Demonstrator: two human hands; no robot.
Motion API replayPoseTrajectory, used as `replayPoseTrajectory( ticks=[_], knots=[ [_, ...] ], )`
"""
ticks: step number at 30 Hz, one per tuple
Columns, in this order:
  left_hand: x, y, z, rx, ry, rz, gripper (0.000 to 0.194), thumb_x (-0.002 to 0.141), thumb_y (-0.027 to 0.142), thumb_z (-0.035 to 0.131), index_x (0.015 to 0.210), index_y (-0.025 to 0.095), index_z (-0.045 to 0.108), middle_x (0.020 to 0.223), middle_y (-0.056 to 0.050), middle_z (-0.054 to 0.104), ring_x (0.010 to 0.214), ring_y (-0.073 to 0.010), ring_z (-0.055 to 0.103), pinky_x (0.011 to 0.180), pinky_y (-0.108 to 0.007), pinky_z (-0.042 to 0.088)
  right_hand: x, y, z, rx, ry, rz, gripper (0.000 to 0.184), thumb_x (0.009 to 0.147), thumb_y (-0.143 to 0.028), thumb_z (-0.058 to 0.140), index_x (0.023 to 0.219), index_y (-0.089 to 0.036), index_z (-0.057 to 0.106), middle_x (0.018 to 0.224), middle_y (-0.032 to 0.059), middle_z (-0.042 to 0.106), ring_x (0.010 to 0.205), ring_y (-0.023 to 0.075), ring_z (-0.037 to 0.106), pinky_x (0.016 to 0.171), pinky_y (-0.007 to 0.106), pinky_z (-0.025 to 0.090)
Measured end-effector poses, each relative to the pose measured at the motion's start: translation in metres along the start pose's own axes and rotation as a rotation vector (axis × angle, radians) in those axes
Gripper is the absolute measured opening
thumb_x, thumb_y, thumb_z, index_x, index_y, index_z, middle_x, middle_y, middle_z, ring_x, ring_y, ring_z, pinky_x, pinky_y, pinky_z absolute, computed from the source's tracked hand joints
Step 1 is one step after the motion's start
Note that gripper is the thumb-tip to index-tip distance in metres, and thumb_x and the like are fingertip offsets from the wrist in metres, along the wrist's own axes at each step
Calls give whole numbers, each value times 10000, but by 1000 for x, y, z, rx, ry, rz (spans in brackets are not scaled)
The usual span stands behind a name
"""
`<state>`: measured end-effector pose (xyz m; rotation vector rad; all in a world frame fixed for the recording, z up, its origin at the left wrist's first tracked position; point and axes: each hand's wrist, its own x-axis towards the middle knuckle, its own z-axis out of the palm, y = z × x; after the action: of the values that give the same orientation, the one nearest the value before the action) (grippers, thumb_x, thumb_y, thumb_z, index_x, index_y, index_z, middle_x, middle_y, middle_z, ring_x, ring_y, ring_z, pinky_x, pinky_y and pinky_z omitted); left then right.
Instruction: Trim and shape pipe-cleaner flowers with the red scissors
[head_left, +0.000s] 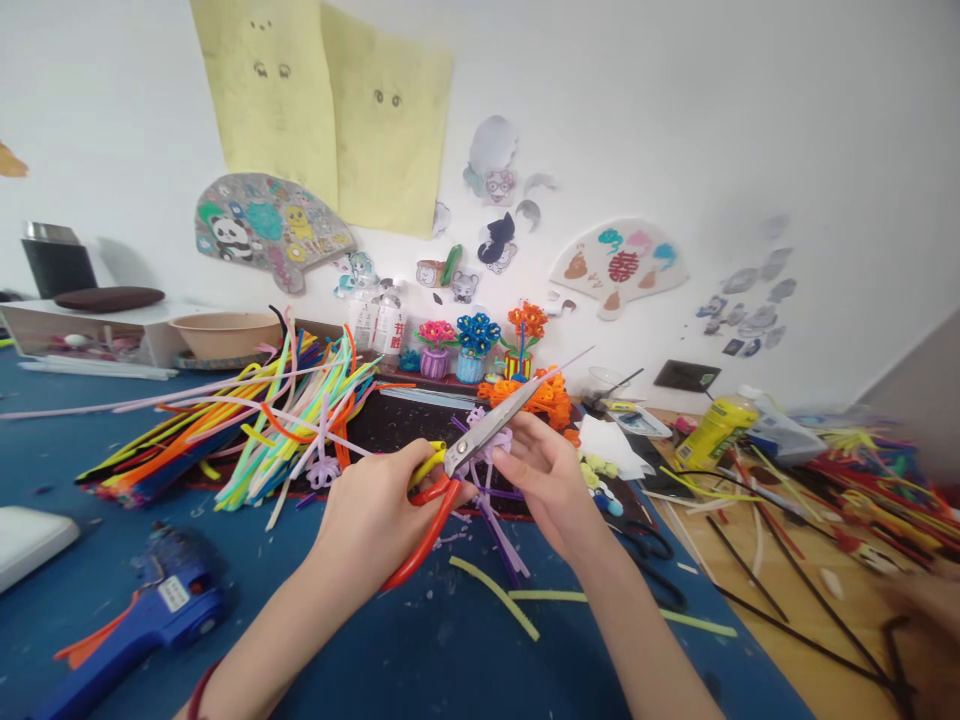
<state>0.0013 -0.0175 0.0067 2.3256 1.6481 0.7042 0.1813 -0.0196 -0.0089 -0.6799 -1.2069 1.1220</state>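
Note:
My left hand (379,515) is closed around the red handles of a pair of scissors (491,425); the blades point up and to the right and look together. A short yellow pipe cleaner (429,465) shows by its fingers. With bent fingers, my right hand (551,485) holds a purple pipe-cleaner flower (501,445), partly hidden behind the blades, its purple stems (504,535) hanging down. Below lie two pale green pipe-cleaner strips (499,600). Another purple flower (324,470) rests left of my left hand.
A pile of colourful pipe cleaners (292,420) lies at left, a blue glue gun (169,605) in front of it. Small potted flowers (471,350) stand along the wall. A yellow bottle (716,430) and loose pipe cleaners (780,560) are at right. Orange pipe-cleaner pieces (551,400) lie behind my hands.

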Motion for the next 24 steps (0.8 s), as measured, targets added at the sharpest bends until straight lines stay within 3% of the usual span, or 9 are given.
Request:
replayPoseTrajectory(
  ticks=[6, 14, 24],
  knots=[
    [0, 3, 0, 12, 23, -14, 307, 771, 545, 514, 748, 244, 460, 649, 25, 609, 602, -180, 552, 523, -234, 230, 0, -1, 1, 12, -5, 2, 297, 711, -227, 767, 985, -231, 654, 999, 36, 694, 955, 182, 636, 914, 330, 468],
    [-1, 3, -2, -25, -4, 18, 306, 811, 528, 447, 755, 235, 519, 575, 25, 553, 517, -152, 485, 527, -240, 227, -2, 0, 1, -6, -48, 18, 306, 715, -251, 767, 996, -226, 649, 989, 48, 696, 966, 205, 634, 898, 356, 480],
    [0, 0, 2, -30, 12, 42, 297, 786, 510, 486, 690, 229, 496, 536, 30, 514, 486, -136, 428, 511, -237, 207, -2, -2, 2, -44, -29, 22, 316, 704, -268, 768, 997, -232, 656, 954, 39, 696, 953, 211, 634, 930, 376, 466]
  ],
)
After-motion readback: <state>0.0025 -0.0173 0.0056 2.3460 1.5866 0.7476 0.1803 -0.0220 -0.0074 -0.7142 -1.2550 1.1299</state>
